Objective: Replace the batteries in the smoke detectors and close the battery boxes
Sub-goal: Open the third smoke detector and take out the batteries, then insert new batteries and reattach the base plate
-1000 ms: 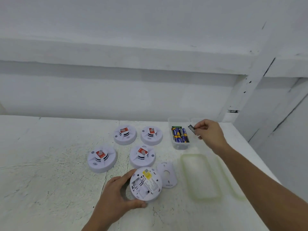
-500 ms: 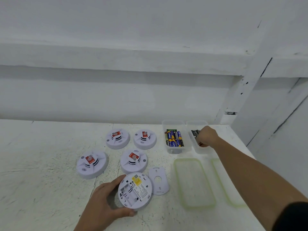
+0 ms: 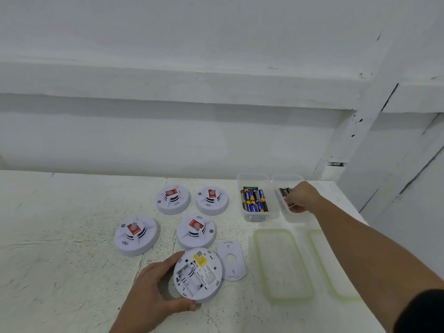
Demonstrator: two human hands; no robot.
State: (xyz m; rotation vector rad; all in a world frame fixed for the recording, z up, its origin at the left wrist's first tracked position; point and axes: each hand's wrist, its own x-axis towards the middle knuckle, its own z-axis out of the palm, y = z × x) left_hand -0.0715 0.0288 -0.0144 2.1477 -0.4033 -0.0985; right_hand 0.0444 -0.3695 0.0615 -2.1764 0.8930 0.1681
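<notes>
Table [image 3: 72, 236] first: at its six o'clock the left hand [image 3: 153, 289] clasps the upturned smoke detector [image 3: 199, 276], battery bay empty. At two o'clock the right hand [image 3: 301, 197] sits curled in the right box [image 3: 286, 176], hold unclear. Blue batteries [image 3: 254, 200], lying twelve-to-six, sit just at its nine o'clock.

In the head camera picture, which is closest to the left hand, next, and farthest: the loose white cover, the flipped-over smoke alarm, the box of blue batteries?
1. The flipped-over smoke alarm: the left hand holds its edge.
2. The loose white cover: just right of that alarm.
3. The box of blue batteries: far back, on the right.
</notes>
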